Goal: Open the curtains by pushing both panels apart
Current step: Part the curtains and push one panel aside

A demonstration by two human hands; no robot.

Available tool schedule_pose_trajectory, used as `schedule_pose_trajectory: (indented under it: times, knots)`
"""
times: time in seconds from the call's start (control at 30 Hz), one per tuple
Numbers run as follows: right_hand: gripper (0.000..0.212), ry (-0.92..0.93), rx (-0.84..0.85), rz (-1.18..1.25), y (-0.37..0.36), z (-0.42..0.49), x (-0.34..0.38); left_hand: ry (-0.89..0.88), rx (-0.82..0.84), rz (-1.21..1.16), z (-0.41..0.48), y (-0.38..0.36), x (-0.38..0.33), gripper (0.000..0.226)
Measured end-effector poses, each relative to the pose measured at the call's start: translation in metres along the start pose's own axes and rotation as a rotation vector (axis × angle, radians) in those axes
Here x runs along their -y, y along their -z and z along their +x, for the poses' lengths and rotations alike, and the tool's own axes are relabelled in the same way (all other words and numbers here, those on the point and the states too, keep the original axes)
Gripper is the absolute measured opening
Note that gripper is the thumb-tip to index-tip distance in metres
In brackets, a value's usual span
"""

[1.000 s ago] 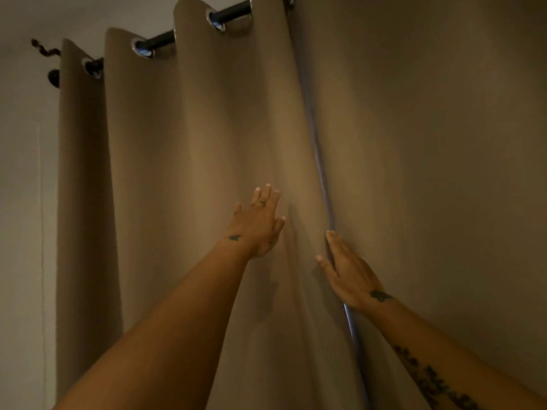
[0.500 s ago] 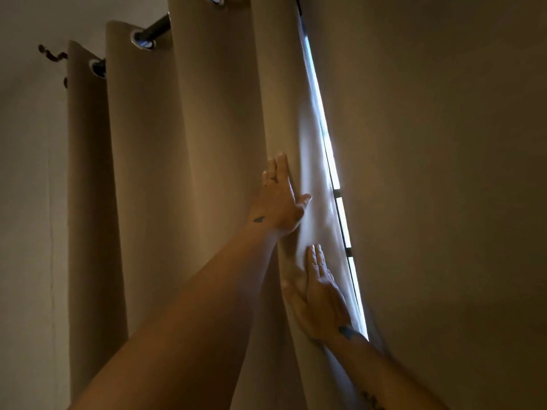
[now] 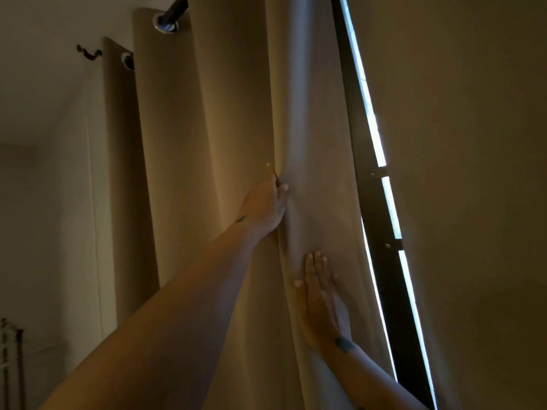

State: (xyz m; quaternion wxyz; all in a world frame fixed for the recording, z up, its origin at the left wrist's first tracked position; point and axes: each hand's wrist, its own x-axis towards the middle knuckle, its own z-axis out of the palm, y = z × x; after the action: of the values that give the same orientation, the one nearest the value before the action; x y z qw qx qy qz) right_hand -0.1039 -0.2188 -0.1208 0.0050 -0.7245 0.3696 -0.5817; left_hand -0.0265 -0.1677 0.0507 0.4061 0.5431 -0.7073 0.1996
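Two tan curtain panels hang from a dark rod. The left panel is bunched into deep folds. My left hand is closed on one of its folds, fingers tucked into the crease. My right hand lies flat, fingers together, on the same panel's inner edge lower down. The right panel hangs flat and fills the right side. Between the panels a narrow gap shows a dark window frame and a strip of bright daylight.
A pale wall is left of the curtains, with the rod's dark curled finial near the top. A metal rack or radiator stands at the lower left edge.
The left panel has been pushed leftward and gathered, and the gap between the panels has widened. My left hand went from flat to gripping a fold; my right hand shifted onto the left panel.
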Motion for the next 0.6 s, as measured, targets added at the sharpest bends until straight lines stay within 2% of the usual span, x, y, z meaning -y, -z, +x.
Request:
schedule_pose_trajectory:
  times: [0.1,0.23,0.37,0.47,0.6]
  knots:
    - [0.089,-0.007,-0.054,-0.065,-0.006,-0.007,0.001,-0.086,-0.068,-0.016,0.001,-0.006,-0.011,0.08]
    - [0.09,-0.02,-0.09,-0.151,0.003,-0.005,-0.001,-0.265,-0.202,0.305,0.013,-0.008,-0.023,0.081]
    - [0.078,0.002,-0.161,-0.173,0.01,-0.001,-0.008,-0.278,-0.196,0.385,0.027,-0.005,-0.036,0.079]
    - [0.068,-0.004,-0.177,-0.165,0.009,0.001,-0.012,-0.354,-0.177,0.616,0.032,0.001,-0.045,0.07]
    - [0.055,-0.025,-0.196,-0.161,0.0,0.005,-0.021,-0.465,-0.05,0.875,0.036,0.011,-0.048,0.063]
